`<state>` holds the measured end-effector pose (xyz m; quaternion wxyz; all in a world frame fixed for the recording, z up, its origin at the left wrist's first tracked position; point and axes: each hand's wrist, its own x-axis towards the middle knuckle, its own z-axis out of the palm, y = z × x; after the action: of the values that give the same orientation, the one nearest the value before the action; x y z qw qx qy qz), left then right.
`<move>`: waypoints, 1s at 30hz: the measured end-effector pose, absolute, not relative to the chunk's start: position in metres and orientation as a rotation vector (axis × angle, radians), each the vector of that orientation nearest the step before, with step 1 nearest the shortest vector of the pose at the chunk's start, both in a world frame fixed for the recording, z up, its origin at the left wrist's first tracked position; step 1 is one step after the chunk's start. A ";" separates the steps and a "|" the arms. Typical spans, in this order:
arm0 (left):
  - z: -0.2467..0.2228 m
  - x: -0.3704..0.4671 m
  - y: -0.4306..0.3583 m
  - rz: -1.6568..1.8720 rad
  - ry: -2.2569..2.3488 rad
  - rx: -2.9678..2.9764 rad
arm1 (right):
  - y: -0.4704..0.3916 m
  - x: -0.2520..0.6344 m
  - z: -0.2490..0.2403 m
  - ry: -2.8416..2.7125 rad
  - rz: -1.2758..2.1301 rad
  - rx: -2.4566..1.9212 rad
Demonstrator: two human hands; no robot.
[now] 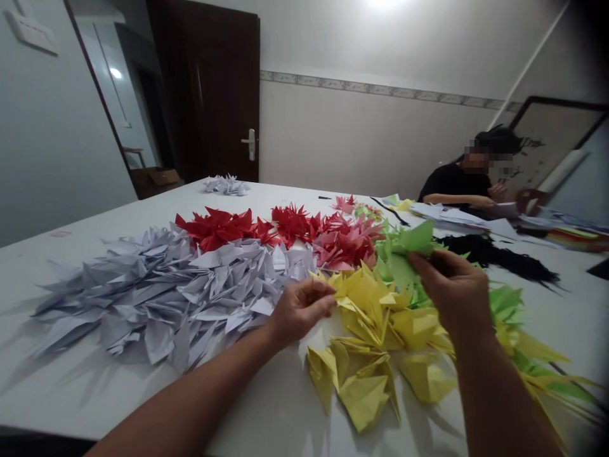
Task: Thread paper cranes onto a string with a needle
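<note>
My left hand (302, 310) is closed in a pinch at the left edge of a yellow origami crane (366, 295), over the heap of yellow cranes. My right hand (459, 289) grips a light green origami crane (413, 240) between thumb and fingers, raised a little above other green ones. Several yellow cranes (364, 400) lie on the white table (285, 393) in front, between my forearms. To the left of my left hand spreads a big pile of white cranes (190, 292). Red cranes (216, 227) and pink cranes (349, 240) lie behind it.
A person in black (457, 181) sits at the far right, holding paper. Near them are stacked sheets (457, 214) and a bundle of black strands (509, 257). A small white cluster (226, 185) lies at the table's far edge. A dark door (209, 95) stands behind.
</note>
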<state>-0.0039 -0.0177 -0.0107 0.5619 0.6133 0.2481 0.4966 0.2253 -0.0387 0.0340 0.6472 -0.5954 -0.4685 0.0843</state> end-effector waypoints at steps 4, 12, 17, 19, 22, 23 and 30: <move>-0.015 -0.007 -0.024 1.059 0.519 1.930 | -0.052 0.270 0.035 -1.100 0.114 -1.684; -0.014 -0.004 -0.028 0.972 0.494 1.971 | -0.058 0.298 0.011 -1.250 0.092 -1.919; -0.017 -0.004 -0.027 0.955 0.509 1.926 | -0.080 0.322 0.050 -1.255 -0.090 -2.051; -0.018 -0.006 -0.026 0.950 0.511 1.931 | -0.093 0.336 0.062 -1.283 -0.170 -2.155; -0.018 -0.008 -0.025 0.929 0.499 1.932 | -0.104 0.355 0.065 -1.363 -0.216 -2.293; -0.016 -0.008 -0.026 0.926 0.502 1.934 | -0.103 0.361 0.062 -1.385 -0.222 -2.321; -0.013 -0.007 -0.030 0.928 0.564 2.047 | -0.054 0.384 0.035 -1.525 -0.299 -2.377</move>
<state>-0.0068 -0.0299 -0.0129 0.4006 0.8094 0.2228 0.3669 0.3844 -0.0544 0.0346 0.1501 -0.8276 -0.5308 -0.1040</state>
